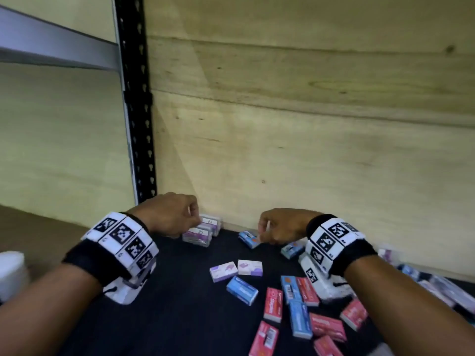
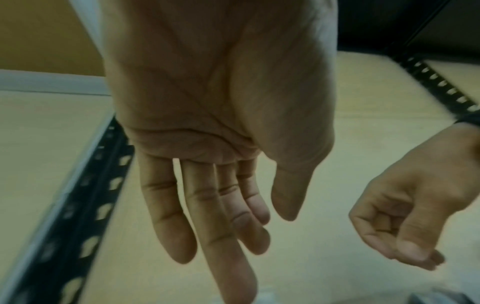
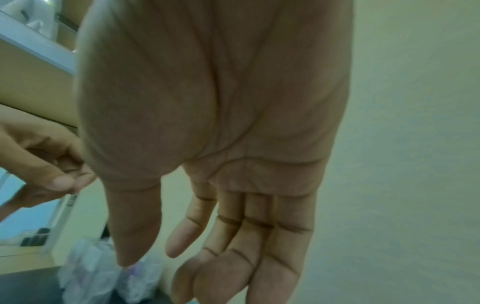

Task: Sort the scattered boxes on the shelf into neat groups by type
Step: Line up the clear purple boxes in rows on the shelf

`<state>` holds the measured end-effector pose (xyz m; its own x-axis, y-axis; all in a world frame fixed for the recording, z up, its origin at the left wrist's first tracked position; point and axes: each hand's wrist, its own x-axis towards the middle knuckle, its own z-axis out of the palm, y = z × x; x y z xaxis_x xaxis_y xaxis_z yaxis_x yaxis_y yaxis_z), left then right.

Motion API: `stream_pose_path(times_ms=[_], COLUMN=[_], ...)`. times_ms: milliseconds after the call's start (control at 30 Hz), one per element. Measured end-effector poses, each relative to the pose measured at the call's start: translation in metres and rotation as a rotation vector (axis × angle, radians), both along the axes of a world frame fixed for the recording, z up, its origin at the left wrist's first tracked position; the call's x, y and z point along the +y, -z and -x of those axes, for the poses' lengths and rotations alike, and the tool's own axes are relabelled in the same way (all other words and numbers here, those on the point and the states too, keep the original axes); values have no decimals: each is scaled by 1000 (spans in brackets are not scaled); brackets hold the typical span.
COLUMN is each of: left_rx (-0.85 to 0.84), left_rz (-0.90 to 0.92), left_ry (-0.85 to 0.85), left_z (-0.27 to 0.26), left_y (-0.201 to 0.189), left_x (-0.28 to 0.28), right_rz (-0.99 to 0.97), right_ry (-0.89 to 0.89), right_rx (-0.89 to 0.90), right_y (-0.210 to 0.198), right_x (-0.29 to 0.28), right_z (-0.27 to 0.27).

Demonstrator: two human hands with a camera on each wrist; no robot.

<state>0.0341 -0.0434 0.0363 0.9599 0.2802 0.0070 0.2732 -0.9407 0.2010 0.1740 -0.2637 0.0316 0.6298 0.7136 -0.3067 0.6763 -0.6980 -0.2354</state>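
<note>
Head view: my left hand (image 1: 172, 214) hovers at the purple stack (image 1: 203, 231) tucked in the shelf's back corner, at 12 o'clock. That stack is the only group begun. The left wrist view shows my fingers (image 2: 207, 216) straight and relaxed, holding nothing.

My right hand (image 1: 279, 226) is over a blue box (image 1: 248, 238) at 1 o'clock. Seen from above it looks loosely curled, but the right wrist view shows the palm bare with the fingers (image 3: 259, 236) extended and no grip.

Still loose on the shelf (image 1: 180, 304): two purple-and-white boxes (image 1: 235, 269) at centre, a blue one (image 1: 242, 290) just beside them, and red boxes (image 1: 273, 304) mixed with blue from 4 to 5 o'clock. More boxes lie blurred at 3 o'clock; I cannot type them.

Judgement: early stage. No blue or red group exists yet, and most of the sorting is left.
</note>
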Motion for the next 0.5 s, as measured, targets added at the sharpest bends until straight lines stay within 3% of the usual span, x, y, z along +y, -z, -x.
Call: stream_pose_path(times_ms=[333,500], left_rx=[131,196], left_rz=[21,23], left_ry=[304,392], left_z=[-57,-93], left_y=[0,10], left_x=[-109,-151], right_rz=[169,219], right_ry=[186,258], right_rx=[-141,-115], right_y=[-16,-17], right_x=[-116,-161], right_z=[-29,-33])
